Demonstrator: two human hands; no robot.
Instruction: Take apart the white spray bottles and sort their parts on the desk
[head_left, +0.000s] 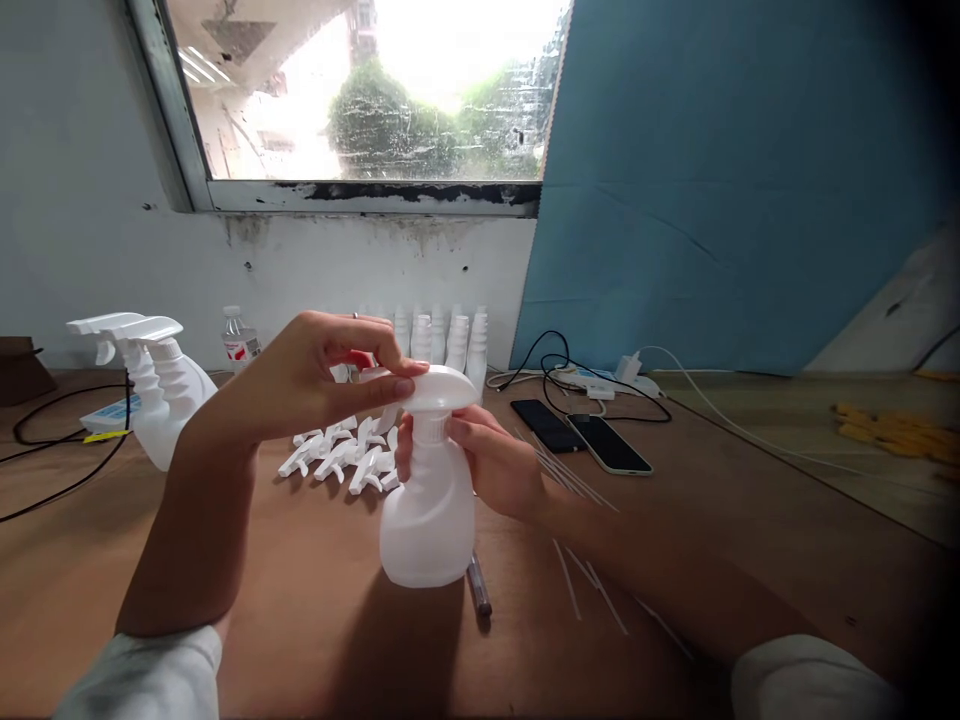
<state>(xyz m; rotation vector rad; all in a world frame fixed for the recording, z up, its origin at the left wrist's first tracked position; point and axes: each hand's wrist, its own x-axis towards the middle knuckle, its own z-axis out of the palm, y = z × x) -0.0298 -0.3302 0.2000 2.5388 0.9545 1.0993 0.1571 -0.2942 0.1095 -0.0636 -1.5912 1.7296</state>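
Observation:
A translucent white spray bottle [429,520] with a white trigger spray head [444,388] on its neck is upright in front of me. My left hand [337,375] pinches the spray head between thumb and fingers from the left. Around the ribbed collar and neck, my right hand [499,455] is wrapped from the right, some of its fingers hidden behind the bottle. Several loose white spray heads [349,450] lie on the table behind and left of the bottle. A dark pen-like stick [478,585] lies beside its base.
Bottles with spray heads [161,390] stand at left, near a clear plastic bottle [238,335]. Several bottles without heads [457,345] line the wall. Two phones [611,443], thin white tubes [589,580] and cables [555,360] with a power strip lie at right.

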